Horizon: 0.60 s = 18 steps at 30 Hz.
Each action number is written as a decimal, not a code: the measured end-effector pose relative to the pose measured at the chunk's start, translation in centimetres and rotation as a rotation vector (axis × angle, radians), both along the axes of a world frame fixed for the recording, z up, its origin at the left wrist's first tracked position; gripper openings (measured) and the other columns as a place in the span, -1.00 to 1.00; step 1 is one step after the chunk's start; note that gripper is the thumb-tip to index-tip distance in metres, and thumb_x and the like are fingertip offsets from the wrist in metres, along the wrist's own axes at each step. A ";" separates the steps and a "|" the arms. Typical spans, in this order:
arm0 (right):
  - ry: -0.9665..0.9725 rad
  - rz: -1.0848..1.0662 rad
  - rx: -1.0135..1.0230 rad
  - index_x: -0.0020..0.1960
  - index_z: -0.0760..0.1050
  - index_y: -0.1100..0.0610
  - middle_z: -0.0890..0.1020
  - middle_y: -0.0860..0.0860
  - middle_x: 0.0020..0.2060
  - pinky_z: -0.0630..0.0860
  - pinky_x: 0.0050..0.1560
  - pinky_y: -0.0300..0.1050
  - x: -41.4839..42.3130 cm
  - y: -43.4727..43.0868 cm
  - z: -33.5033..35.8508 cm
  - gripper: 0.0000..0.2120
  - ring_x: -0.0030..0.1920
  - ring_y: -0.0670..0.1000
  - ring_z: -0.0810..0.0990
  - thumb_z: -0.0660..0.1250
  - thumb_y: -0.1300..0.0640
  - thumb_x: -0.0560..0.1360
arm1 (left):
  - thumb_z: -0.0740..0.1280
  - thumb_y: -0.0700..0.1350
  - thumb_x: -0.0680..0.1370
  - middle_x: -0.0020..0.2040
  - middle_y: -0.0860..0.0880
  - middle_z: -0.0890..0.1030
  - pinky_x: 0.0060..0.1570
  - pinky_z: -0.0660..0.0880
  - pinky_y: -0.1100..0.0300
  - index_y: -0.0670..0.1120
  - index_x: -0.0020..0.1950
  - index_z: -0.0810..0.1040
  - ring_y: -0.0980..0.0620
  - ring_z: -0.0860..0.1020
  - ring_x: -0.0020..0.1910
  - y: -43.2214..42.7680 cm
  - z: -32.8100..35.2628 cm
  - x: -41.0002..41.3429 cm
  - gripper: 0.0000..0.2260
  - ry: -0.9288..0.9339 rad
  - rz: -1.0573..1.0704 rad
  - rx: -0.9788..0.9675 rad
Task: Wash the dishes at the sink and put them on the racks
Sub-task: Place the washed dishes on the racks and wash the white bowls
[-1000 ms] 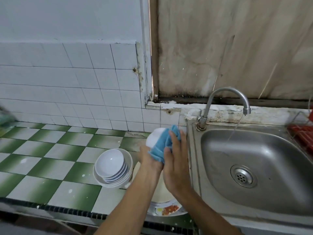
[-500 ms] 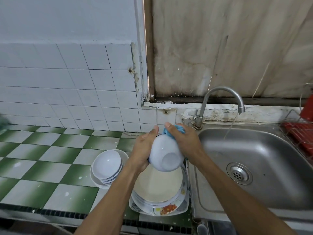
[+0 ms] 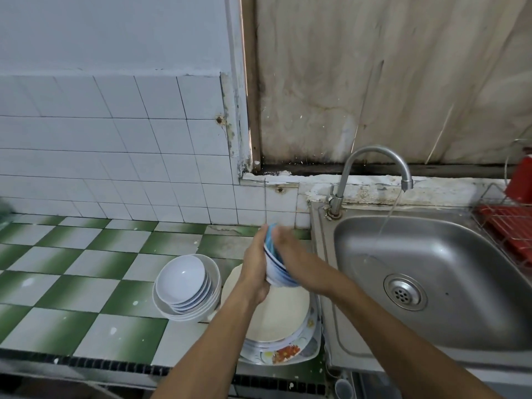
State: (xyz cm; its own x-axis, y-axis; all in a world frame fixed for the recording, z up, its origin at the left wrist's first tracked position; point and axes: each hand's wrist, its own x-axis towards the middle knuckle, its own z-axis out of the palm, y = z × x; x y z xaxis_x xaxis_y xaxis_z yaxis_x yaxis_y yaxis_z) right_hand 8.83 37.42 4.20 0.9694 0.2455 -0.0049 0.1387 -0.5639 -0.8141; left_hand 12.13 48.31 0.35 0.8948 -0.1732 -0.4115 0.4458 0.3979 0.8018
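A white bowl with blue rim lines (image 3: 275, 270) is held on edge above the counter, between both hands. My left hand (image 3: 254, 266) grips its outer side. My right hand (image 3: 283, 249) presses a blue cloth (image 3: 270, 236) into the bowl; only a strip of cloth shows past the fingers. Below them lies a stack of plates (image 3: 276, 321), the bottom one with a flower print. A stack of white bowls (image 3: 187, 286) stands to the left of the plates.
The steel sink (image 3: 449, 272) is on the right, with a thin stream running from the curved tap (image 3: 371, 168). A wire rack with a red tray (image 3: 509, 226) stands at the far right. Green and white checked counter tiles (image 3: 72, 272) stretch to the left.
The bowl has turned from showing its underside to standing on edge. My right hand has moved from behind the bowl to its inner face with the cloth.
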 end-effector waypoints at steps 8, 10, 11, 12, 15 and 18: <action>0.222 0.263 -0.593 0.64 -0.23 -0.01 -0.12 0.01 0.64 0.16 0.55 0.17 -3.3 -1.2 -1.1 0.17 0.63 0.06 -0.05 0.18 -0.62 0.33 | 0.31 0.03 0.60 -0.17 -0.20 0.68 -0.04 0.62 0.04 -0.24 0.03 0.65 -0.14 0.65 -0.15 -0.2 -0.3 0.1 -0.67 0.019 -0.122 0.140; 0.203 0.181 -0.399 0.61 -0.39 0.01 -0.30 -0.06 0.61 0.05 0.59 0.17 -3.2 -0.8 -1.9 0.26 0.62 0.01 -0.23 0.31 -0.56 0.31 | 0.31 0.09 0.57 -0.07 -0.26 0.64 0.03 0.57 -0.03 -0.24 0.08 0.66 -0.17 0.63 -0.10 -0.4 0.1 0.1 -0.61 0.030 -0.124 0.068; 0.166 0.147 -0.303 0.63 -0.30 0.00 -0.17 -0.07 0.64 0.15 0.57 0.10 -3.0 -0.6 -2.0 0.23 0.62 0.01 -0.09 0.40 -0.46 0.33 | 0.29 0.09 0.57 -0.05 -0.27 0.62 0.01 0.57 -0.01 -0.22 0.08 0.67 -0.16 0.62 -0.11 -0.3 0.4 0.3 -0.61 0.036 -0.129 0.051; 0.115 0.119 -0.233 0.64 -0.13 -0.01 0.08 -0.06 0.62 0.30 0.48 0.00 -3.0 -0.7 -2.2 0.12 0.57 0.01 0.16 0.48 -0.33 0.36 | 0.28 0.09 0.55 -0.04 -0.27 0.61 -0.01 0.57 0.01 -0.21 0.08 0.67 -0.15 0.61 -0.11 0.0 0.6 0.5 -0.61 0.035 -0.137 0.026; -0.033 0.039 -0.165 0.38 0.40 -0.08 0.59 -0.13 0.07 0.54 0.02 -0.10 -3.1 -1.5 -2.4 -0.43 -0.01 -0.08 0.57 0.50 0.00 0.42 | 0.34 0.08 0.44 -0.10 -0.24 0.59 -0.07 0.57 0.02 -0.20 0.01 0.67 -0.14 0.60 -0.15 0.5 0.4 0.6 -0.63 0.061 -0.181 -0.027; -0.065 0.044 -0.129 0.09 0.48 -0.15 0.59 -0.11 -0.19 0.54 -0.20 -0.09 -2.7 -2.1 -1.4 -0.60 -0.19 -0.08 0.56 0.53 0.06 0.33 | 0.31 0.11 0.38 -0.19 -0.21 0.59 -0.17 0.57 0.09 -0.20 -0.07 0.66 -0.11 0.60 -0.24 0.5 -0.1 0.1 -0.60 0.122 -0.224 -0.085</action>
State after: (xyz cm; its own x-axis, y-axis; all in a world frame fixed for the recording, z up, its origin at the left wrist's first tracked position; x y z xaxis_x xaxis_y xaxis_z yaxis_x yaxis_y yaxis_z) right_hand 6.15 35.30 2.85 0.9570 0.2890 0.0236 0.2159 -0.6558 -0.7234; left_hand 12.24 48.85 0.24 0.7749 -0.4001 -0.4893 0.6215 0.3418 0.7049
